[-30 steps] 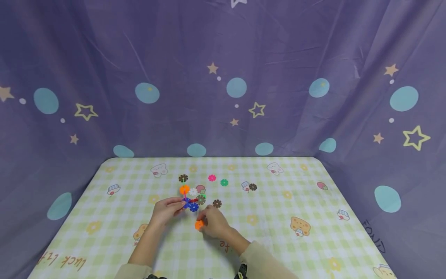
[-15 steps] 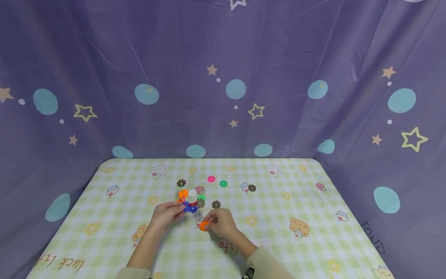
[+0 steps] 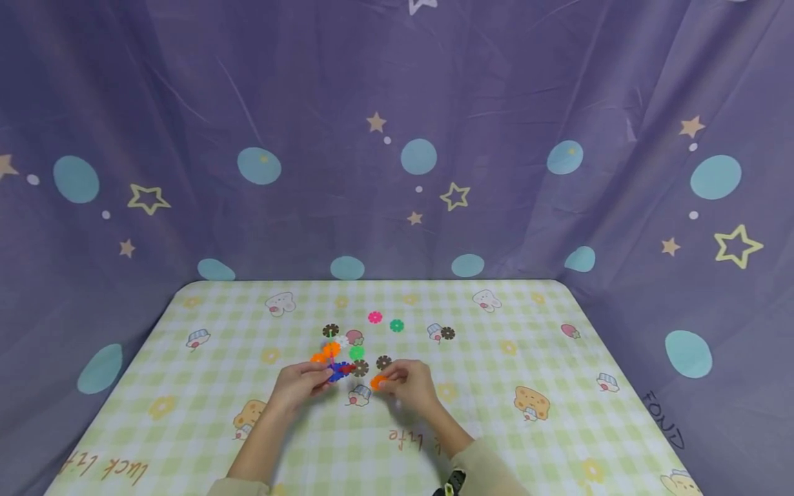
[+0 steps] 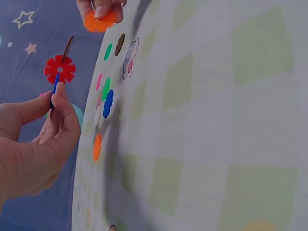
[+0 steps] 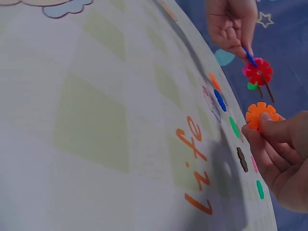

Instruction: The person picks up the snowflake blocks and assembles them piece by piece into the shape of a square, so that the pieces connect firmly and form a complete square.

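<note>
Between thumb and fingers, my left hand [image 3: 296, 386] pinches a blue notched snowflake disc [image 4: 55, 91], edge-on in the left wrist view. A red disc [image 4: 60, 70] is slotted onto it, and a brown disc [image 3: 360, 368] stands out from the red one. Farther along the same joined piece, an orange disc [image 3: 331, 349] and a dark brown disc [image 3: 331, 331] reach away from me. Just to the right, my right hand [image 3: 412, 386] pinches a separate orange disc [image 5: 260, 113] above the table. A small gap parts this disc from the brown one.
Loose discs lie on the checked tablecloth [image 3: 509, 441]: pink [image 3: 375, 317], green [image 3: 396, 325], light green [image 3: 356, 353], white [image 3: 342, 341], another orange disc [image 3: 319, 359] and brown ones [image 3: 447, 333]. A purple curtain [image 3: 397, 227] hangs behind the table.
My right hand has moved right and a little away from me with its orange disc. The joined piece in my left hand has turned, its far brown end now lower in view.
</note>
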The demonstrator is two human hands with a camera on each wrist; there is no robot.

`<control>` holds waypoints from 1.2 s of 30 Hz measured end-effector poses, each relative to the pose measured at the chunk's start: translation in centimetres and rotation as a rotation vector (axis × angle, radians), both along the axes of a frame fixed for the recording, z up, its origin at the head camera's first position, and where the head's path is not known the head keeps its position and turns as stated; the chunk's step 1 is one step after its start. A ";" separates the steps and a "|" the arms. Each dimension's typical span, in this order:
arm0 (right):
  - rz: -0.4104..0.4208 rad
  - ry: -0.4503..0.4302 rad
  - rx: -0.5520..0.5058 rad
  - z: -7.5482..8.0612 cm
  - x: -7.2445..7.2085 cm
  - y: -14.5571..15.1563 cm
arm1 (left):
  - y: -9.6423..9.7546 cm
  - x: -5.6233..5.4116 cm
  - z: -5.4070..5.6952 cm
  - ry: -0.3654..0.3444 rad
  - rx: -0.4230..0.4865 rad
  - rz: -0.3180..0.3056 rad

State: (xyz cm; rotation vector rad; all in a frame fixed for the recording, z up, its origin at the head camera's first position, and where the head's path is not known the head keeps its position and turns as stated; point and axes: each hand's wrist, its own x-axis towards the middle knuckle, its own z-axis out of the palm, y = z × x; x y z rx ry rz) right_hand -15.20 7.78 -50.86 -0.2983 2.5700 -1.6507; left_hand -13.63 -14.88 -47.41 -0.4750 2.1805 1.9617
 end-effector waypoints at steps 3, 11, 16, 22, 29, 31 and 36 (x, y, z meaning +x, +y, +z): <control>-0.018 -0.014 -0.058 0.2 -0.2 0.3 | 0.2 0.1 0.1 -0.004 0.001 -0.007; -0.012 0.021 -0.173 0.6 -0.6 0.8 | 0.6 0.1 0.2 -0.022 0.001 -0.026; -0.009 0.040 -0.212 1.1 -0.5 0.9 | 0.8 0.1 0.4 -0.015 0.009 -0.028; 0.014 0.058 -0.245 1.3 -0.3 0.8 | 1.1 0.1 0.5 -0.011 0.010 -0.035; -0.017 0.062 -0.194 1.4 -0.4 0.8 | 1.7 0.2 0.4 0.009 0.022 0.003; -0.014 0.077 -0.197 1.4 -0.3 0.9 | 1.9 0.2 0.5 0.019 0.023 0.025; -0.005 0.142 -0.215 1.3 -0.2 1.1 | 2.4 0.1 0.7 0.031 -0.019 0.050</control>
